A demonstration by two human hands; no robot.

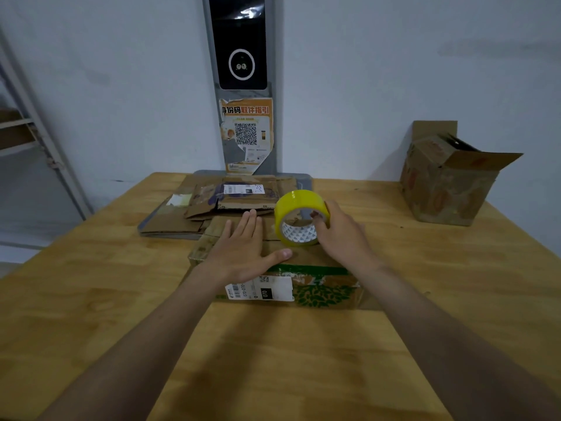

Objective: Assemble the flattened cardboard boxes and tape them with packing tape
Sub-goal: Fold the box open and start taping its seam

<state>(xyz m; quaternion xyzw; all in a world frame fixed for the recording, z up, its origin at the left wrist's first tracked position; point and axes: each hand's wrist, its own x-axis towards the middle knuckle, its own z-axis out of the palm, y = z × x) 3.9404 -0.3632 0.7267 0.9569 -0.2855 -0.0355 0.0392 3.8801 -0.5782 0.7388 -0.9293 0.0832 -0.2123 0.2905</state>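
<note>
Two bare forearms reach out over a light wooden table (91, 284) to a brown cardboard box with a green leaf print (318, 287), which stands just ahead near the table's middle. A white shipping label (261, 288) is stuck on its near side. Its top flaps are folded shut, so nothing inside shows. The left hand (243, 250) lies flat on the box top, fingers straight and thumb spread, holding nothing. The right hand (343, 235) grips a yellow roll of packing tape (296, 202), fingers hooked into its core; the roll stands on edge on the box top, just beside the left thumb.

Behind the box, a stack of flattened brown cardboard boxes (230, 202) lies on a grey flat base (170, 237). Far to the right, near the table's back edge, stands an open brown cardboard box (440, 189) with flaps raised; its inside cannot be made out.

From the base rises a grey post carrying a black screen (241, 41) and a torn orange poster with a QR code (246, 132). A white wall (394, 71) is behind, and a grey metal shelf (30, 126) is at the left.
</note>
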